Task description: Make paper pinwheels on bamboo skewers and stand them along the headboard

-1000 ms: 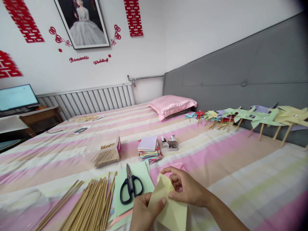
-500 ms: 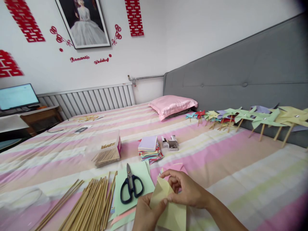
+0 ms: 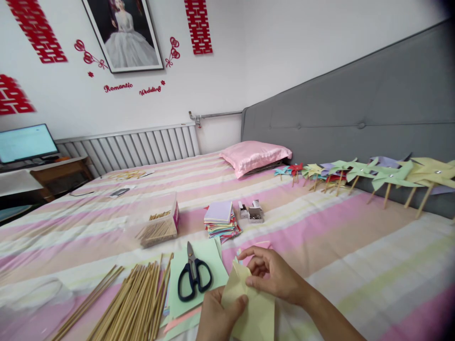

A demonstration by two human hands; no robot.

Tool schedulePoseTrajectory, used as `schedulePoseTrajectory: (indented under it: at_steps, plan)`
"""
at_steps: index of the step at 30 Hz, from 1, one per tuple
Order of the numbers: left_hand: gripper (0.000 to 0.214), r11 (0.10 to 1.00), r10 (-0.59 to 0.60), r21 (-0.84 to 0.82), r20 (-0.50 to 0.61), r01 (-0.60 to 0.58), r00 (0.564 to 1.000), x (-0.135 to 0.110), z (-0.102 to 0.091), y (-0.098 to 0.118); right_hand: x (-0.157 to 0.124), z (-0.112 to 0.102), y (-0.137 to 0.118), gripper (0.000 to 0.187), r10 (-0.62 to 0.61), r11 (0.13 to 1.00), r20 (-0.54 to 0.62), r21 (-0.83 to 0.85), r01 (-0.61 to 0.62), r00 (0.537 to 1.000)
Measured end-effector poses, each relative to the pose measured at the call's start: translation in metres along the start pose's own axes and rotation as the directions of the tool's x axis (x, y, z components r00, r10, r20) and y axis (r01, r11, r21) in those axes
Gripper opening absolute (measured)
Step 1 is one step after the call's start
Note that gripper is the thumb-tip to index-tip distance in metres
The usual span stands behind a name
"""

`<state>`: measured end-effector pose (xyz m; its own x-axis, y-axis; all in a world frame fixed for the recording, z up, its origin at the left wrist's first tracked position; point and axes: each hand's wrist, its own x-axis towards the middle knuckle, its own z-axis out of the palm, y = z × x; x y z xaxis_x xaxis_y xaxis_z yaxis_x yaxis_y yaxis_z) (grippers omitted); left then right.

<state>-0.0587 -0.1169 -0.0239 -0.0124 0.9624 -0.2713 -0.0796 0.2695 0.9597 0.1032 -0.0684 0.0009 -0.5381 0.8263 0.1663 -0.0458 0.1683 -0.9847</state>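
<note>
Above the striped bed (image 3: 355,246), the right hand (image 3: 275,277) has lowered to pinch the top corner of the pale yellow paper sheet (image 3: 258,315), the left hand (image 3: 218,315) still gripping its left edge, so the fold tightens.

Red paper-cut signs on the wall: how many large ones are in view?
3: top-left sign, left-edge sign above the monitor, and centre sign right of the framed picture. More may lie outside the view.

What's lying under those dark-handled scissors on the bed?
A pale green paper sheet lies under the scissors. A pink edge peeks from beneath it; whatever else it covers is hidden. Beside it, the left hand and right hand pinch a yellow paper.
</note>
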Motion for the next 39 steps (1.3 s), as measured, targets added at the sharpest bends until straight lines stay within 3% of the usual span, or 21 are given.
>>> schedulePoseTrajectory:
  at_steps: [5, 8, 12, 15, 20, 22, 29, 39]
  plan:
    - [0.037, 1.0, -0.015, -0.028, -0.107, 0.012, 0.994, 0.0, -0.003, 0.005, 0.001, -0.001, -0.005, 0.035, -0.039, 0.999, -0.119, -0.02, 0.037, 0.992]
    - [0.034, 0.993, -0.066, -0.109, -0.208, 0.044, 0.976, -0.003, -0.008, 0.012, 0.002, -0.003, -0.009, 0.024, -0.112, 0.993, -0.214, -0.064, 0.101, 0.97]
    - [0.028, 0.97, -0.104, -0.238, -0.25, 0.043, 0.963, -0.011, -0.013, 0.027, 0.002, -0.005, -0.009, 0.014, -0.163, 0.985, -0.254, -0.101, 0.141, 0.953]
    - [0.025, 0.951, -0.12, -0.306, -0.268, 0.034, 0.956, -0.016, -0.011, 0.036, -0.001, -0.004, -0.009, 0.013, -0.164, 0.983, -0.203, -0.113, 0.143, 0.965]
    - [0.026, 0.917, -0.124, -0.397, -0.21, 0.031, 0.97, -0.018, -0.008, 0.039, -0.005, 0.001, -0.01, 0.03, -0.048, 0.995, 0.041, -0.09, 0.052, 0.998]
    - [0.025, 0.91, -0.13, -0.412, -0.185, 0.043, 0.974, -0.017, -0.009, 0.038, -0.005, 0.003, -0.009, 0.033, -0.007, 0.997, 0.083, -0.079, 0.014, 0.997]
    - [0.027, 0.918, -0.109, -0.394, -0.151, 0.041, 0.983, -0.019, -0.005, 0.037, -0.004, 0.005, -0.005, 0.015, 0.005, 0.999, 0.077, -0.051, -0.001, 0.997]
    - [0.032, 0.957, -0.063, -0.288, -0.194, 0.004, 0.979, -0.01, -0.005, 0.024, -0.001, 0.012, -0.003, 0.02, 0.02, 0.999, -0.003, 0.044, -0.02, 1.0]
